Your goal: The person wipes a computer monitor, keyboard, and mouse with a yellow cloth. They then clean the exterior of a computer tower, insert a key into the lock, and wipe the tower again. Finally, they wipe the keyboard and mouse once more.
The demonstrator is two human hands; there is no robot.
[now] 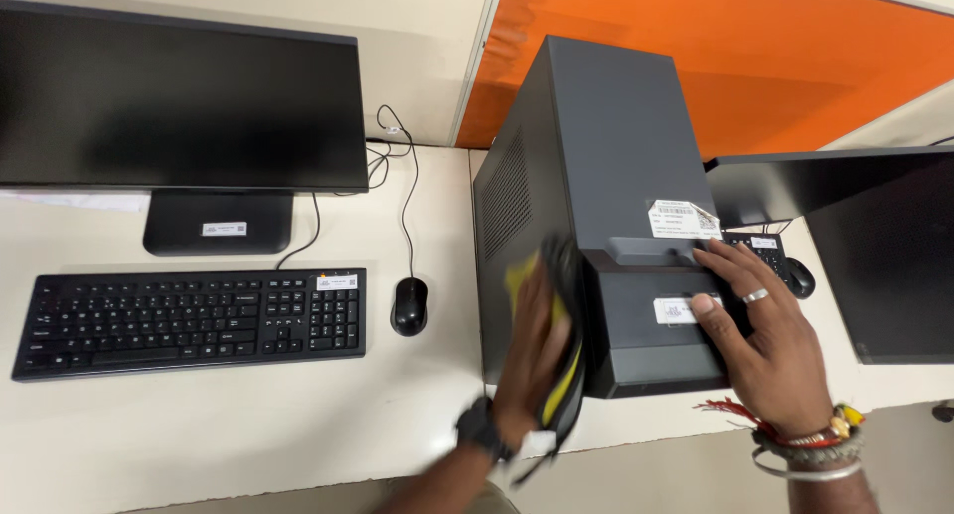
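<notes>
A dark grey computer tower [606, 146] stands on the white desk [199, 425], its front panel toward me. My left hand [532, 360] presses a yellow and black cloth [558, 375] flat against the tower's left side near the front corner; the hand is blurred. My right hand [765, 335], with a ring and several bracelets at the wrist, rests on the top front edge of the tower, fingers spread beside a white sticker [681, 310].
A black monitor [179, 106] stands at the left with a black keyboard [189, 320] and a black mouse [409, 305] in front of it. A second monitor [874, 246] stands at the right, another mouse [800, 275] behind my right hand. An orange partition [755, 47] rises behind.
</notes>
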